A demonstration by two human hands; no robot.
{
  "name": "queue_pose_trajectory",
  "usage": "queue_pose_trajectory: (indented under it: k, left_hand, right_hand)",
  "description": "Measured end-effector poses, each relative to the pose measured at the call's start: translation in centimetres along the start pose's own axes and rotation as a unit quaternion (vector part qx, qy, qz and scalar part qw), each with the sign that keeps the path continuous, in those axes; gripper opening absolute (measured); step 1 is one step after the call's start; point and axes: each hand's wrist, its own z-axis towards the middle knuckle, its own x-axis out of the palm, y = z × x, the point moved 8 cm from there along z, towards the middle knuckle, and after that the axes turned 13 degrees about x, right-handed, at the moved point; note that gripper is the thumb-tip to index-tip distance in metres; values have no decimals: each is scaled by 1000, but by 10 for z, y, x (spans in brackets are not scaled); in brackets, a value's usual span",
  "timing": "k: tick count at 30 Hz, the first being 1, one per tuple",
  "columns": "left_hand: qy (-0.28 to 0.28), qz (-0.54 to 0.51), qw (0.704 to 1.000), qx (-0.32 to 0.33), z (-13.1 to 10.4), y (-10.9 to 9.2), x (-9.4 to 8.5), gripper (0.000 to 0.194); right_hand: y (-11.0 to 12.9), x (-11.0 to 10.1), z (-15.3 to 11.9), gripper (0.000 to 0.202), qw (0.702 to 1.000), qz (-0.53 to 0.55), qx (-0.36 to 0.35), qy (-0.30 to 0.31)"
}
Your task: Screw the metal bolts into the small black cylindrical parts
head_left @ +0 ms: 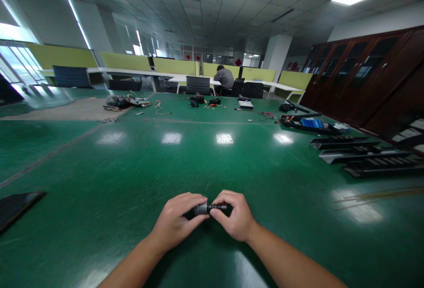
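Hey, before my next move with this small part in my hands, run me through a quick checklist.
1. Left hand on the grey cylinder: ok.
2. Right hand at the dark ridged shaft: ok.
3. Cylinder and shaft firmly joined: cannot tell.
4. Thin rods away from both hands: ok, off to the right.
5. Dark flat panel away from both hands: ok, at the left edge.

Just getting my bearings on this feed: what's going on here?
A person at a green table has both hands on a small part. The left hand holds its grey cylinder; the right hand has thumb and fingers at the dark ribbed shaft. Whether the two are joined is too small to tell. Farther off, another person sits at a desk.
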Motion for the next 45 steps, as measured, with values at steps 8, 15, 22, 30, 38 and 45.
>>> queue_pose_trajectory:
  k: [8, 15, 22, 30, 38, 45]
  left_hand:
    - [-6, 15, 1000, 5, 0, 0, -3, 38]
    - [-4, 22, 1000, 8, 1, 0, -3, 38]
    - [0, 27, 1000, 4, -1, 1, -4, 39]
    - [-8, 30, 1000, -1, 0, 2, -5, 39]
    - [-8, 24, 1000, -7, 0, 3, -7, 36]
    - [-7, 36, 999, -12, -2, 6, -8, 38]
  right_hand:
    - [-4, -1, 1, 5, 1000, -7, 7, -5]
    - [-3, -2, 1, 5, 1000, -9, 5, -5]
    - [-6, -2, 1, 5, 1000, -14, 7, -11]
    - [-5, -4, 1, 5, 1000, -8, 10, -15]
    - [-6, -5, 2, 7, 1000, 2, 15, -20]
    - [-7, -6, 2, 7, 1000, 4, 17, -22]
